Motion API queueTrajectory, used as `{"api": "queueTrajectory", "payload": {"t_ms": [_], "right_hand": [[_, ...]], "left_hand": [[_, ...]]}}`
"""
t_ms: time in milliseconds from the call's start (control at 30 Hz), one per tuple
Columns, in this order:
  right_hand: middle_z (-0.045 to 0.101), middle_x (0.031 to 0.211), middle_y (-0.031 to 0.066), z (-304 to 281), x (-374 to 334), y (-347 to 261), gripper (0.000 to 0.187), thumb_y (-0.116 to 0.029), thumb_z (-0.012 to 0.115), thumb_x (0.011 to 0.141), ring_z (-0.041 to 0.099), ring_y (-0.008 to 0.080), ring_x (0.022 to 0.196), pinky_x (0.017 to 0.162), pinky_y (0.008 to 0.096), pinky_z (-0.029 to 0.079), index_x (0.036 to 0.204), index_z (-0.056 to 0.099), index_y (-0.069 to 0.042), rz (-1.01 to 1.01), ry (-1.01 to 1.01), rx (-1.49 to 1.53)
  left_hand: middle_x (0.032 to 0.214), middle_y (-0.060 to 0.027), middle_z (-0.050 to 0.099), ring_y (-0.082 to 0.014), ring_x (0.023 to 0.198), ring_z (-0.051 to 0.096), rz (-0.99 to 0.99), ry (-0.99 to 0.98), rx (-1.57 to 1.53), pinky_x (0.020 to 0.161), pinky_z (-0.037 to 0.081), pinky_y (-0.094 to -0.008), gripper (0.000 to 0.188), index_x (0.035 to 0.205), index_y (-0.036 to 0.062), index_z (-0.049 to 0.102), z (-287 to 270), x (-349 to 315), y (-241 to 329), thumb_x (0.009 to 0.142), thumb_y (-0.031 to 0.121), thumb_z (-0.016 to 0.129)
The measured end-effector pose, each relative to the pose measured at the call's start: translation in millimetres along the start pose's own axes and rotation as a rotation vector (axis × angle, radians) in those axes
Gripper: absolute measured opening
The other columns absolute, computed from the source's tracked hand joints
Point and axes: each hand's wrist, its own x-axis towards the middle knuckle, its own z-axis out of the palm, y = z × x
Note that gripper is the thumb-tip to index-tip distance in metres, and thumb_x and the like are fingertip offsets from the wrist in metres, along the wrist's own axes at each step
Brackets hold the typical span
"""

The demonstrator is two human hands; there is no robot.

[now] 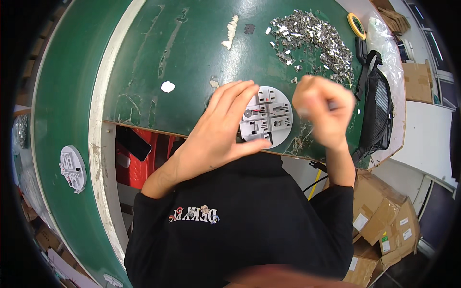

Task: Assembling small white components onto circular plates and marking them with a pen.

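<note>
On the table point(192, 57): everything below, at its near edge.
Disc point(266, 116): round, grey-white, flat, with small slots and a red wire; it lies between the two hands.
Left hand point(223, 129): fingers spread, cupping the disc's left rim, thumb along its lower edge.
Right hand point(321, 110): blurred, fingers curled just right of the disc; cannot tell what it grips.
Clips point(312, 41): loose metal heap, far side.
Bag point(377, 110): black, right edge; contents hidden.
Boxes point(384, 225): cardboard, lower right, contents hidden.

single head-worn fisheye view, straight down, close over green worktable point(144, 62)
</note>
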Motion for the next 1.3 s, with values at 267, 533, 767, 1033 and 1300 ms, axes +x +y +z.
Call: {"api": "queueTrajectory", "payload": {"t_ms": [267,533,767,1033,1300], "right_hand": [[0.034,0.050,-0.0001,24.0,14.0,8.9,0.047,-0.019,0.036,0.104,0.022,0.0091,0.045,0.043,0.0249,0.028,0.057,0.040,-0.012,0.055,0.038,0.666],[0.036,0.049,0.0020,32.3,9.8,14.9,0.042,-0.013,0.040,0.099,0.022,0.0105,0.042,0.042,0.0262,0.027,0.057,0.041,-0.011,0.039,-0.061,0.677],[0.042,0.053,0.0035,14.6,5.1,17.4,0.033,-0.016,0.048,0.093,0.027,0.0120,0.043,0.043,0.0284,0.028,0.062,0.045,-0.009,0.005,-0.053,0.685],[0.063,0.083,0.0074,-45.4,2.4,20.0,0.007,-0.002,0.063,0.086,0.046,0.0136,0.055,0.052,0.0269,0.039,0.092,0.065,0.001,0.200,0.085,-0.287],[0.062,0.083,0.0004,-38.6,-17.0,52.1,0.008,-0.006,0.066,0.087,0.043,0.0096,0.057,0.052,0.0241,0.035,0.094,0.066,-0.001,0.238,0.044,-0.756]], "left_hand": [[0.149,-0.0261,0.037,-0.0408,0.140,0.035,0.048,-0.110,0.175,0.114,0.034,-0.0478,0.110,0.148,-0.0102,0.028,7.4,0.4,1.7,0.067,0.035,0.087],[0.147,-0.0252,0.040,-0.0397,0.138,0.037,0.048,-0.094,0.168,0.113,0.034,-0.0464,0.106,0.147,-0.0086,0.031,4.2,-2.9,3.4,0.067,0.033,0.086],[0.146,-0.0247,0.041,-0.0388,0.137,0.037,0.035,-0.104,0.159,0.112,0.035,-0.0455,0.105,0.148,-0.0069,0.031,6.9,0.7,0.8,0.067,0.030,0.086],[0.146,-0.0255,0.040,-0.0386,0.138,0.035,0.006,-0.151,0.085,0.113,0.034,-0.0464,0.100,0.145,-0.0096,0.033,0.8,7.8,0.6,0.069,0.029,0.085],[0.148,-0.0222,0.040,-0.0376,0.138,0.036,0.006,-0.185,0.094,0.114,0.034,-0.0465,0.101,0.146,-0.0065,0.036,-4.5,10.2,-1.2,0.066,0.028,0.087]]}}
